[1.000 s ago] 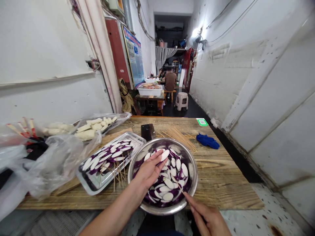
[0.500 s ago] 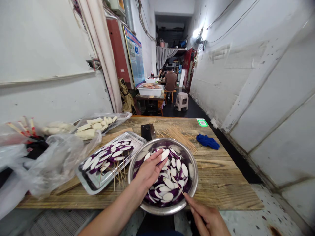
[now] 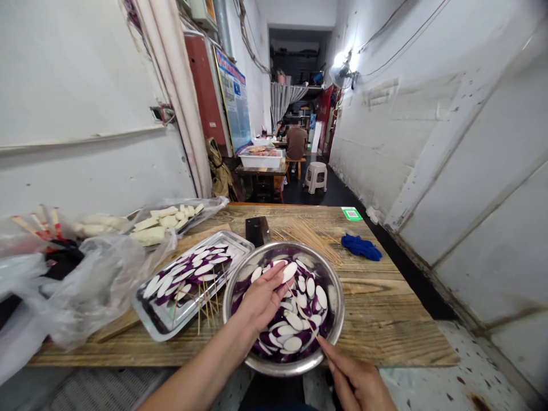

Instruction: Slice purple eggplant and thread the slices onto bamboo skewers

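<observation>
A steel bowl [image 3: 336, 297] full of purple-skinned eggplant slices sits at the table's near edge. My left hand [image 3: 259, 299] reaches into it and pinches one white eggplant slice [image 3: 289, 271] by its end. My right hand [image 3: 357, 382], low at the near edge, holds a thin bamboo skewer [image 3: 305, 315] whose tip points up at that slice. Left of the bowl lies a metal tray [image 3: 158, 317] with skewered eggplant slices in a row.
A loose pile of bamboo skewers [image 3: 309, 235], a dark cleaver [image 3: 257, 229] and a blue cloth [image 3: 361, 246] lie behind the bowl. Plastic bags [image 3: 92, 285] and white cut pieces [image 3: 160, 221] are at the left. A seated person [image 3: 296, 142] and a stool [image 3: 316, 175] are far down the corridor.
My left hand has lifted the slice slightly, and my right hand has brought the skewer tip closer to it. The rest is unmoved.
</observation>
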The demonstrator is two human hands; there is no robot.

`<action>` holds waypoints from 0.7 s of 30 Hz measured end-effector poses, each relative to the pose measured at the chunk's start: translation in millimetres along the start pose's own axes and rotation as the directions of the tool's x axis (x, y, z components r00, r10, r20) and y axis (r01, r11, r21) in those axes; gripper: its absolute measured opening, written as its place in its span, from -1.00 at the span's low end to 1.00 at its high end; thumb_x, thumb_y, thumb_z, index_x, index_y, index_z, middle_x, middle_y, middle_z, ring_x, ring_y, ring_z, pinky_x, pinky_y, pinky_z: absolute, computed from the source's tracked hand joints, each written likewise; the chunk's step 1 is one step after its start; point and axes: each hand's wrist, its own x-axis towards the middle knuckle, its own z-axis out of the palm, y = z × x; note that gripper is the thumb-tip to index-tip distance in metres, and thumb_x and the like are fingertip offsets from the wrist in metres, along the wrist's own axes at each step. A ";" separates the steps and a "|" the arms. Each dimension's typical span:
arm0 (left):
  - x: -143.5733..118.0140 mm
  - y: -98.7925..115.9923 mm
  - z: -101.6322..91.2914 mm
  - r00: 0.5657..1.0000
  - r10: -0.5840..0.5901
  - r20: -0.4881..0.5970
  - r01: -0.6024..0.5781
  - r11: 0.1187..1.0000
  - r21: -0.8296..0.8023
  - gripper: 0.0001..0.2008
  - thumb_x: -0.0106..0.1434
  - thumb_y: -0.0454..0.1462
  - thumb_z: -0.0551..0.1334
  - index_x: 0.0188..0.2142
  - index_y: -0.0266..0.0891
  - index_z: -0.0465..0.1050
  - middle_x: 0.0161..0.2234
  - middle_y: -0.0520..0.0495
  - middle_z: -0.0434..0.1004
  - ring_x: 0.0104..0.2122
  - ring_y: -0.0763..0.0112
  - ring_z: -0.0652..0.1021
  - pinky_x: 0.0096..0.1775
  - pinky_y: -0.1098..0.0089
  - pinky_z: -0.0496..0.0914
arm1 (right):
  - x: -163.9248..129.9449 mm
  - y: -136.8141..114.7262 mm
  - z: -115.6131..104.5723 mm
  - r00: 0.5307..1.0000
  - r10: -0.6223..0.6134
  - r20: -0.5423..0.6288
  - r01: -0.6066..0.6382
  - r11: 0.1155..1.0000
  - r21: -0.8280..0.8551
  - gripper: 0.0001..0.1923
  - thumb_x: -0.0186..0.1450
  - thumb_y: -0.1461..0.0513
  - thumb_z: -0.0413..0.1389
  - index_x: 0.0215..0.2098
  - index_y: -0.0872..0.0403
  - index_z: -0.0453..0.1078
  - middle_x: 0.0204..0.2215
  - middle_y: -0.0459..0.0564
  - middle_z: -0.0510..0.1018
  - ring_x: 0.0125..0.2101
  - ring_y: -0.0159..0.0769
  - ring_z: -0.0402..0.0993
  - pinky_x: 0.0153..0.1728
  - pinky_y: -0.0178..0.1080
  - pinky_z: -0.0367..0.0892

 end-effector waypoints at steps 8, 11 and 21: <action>0.4 0.7 -0.6 1.000 -0.016 -0.026 0.016 1.000 -0.022 -0.76 0.09 -0.57 0.10 -0.26 -0.42 0.42 -0.10 -0.25 0.40 -0.13 0.26 0.45 -0.08 0.31 0.38 | 2.2 0.8 4.6 0.998 -0.010 -0.069 0.011 1.000 0.013 -0.61 0.30 0.24 -0.15 0.07 0.11 0.21 -0.11 0.07 0.45 -0.07 -0.35 0.34 -0.07 -0.32 0.19; -0.4 0.3 0.5 1.000 -0.005 -0.008 0.004 1.000 -0.017 -0.77 0.08 -0.57 0.10 -0.28 -0.44 0.42 -0.12 -0.26 0.41 -0.13 0.26 0.45 -0.07 0.30 0.37 | 0.8 2.6 7.4 0.998 -0.005 -0.067 0.007 1.000 0.024 -0.60 0.30 0.23 -0.17 0.08 0.12 0.19 -0.11 0.08 0.45 -0.09 -0.36 0.36 -0.08 -0.32 0.19; -2.7 -0.2 0.8 1.000 -0.008 0.010 0.009 1.000 -0.018 -0.76 0.08 -0.57 0.12 -0.27 -0.41 0.43 -0.12 -0.23 0.41 -0.14 0.31 0.45 -0.06 0.31 0.36 | -0.5 7.1 26.3 0.977 0.027 -0.210 -0.004 0.994 0.112 -0.58 0.31 0.14 -0.21 0.04 0.11 0.25 -0.21 0.08 0.52 -0.29 -0.41 0.49 -0.24 -0.43 0.31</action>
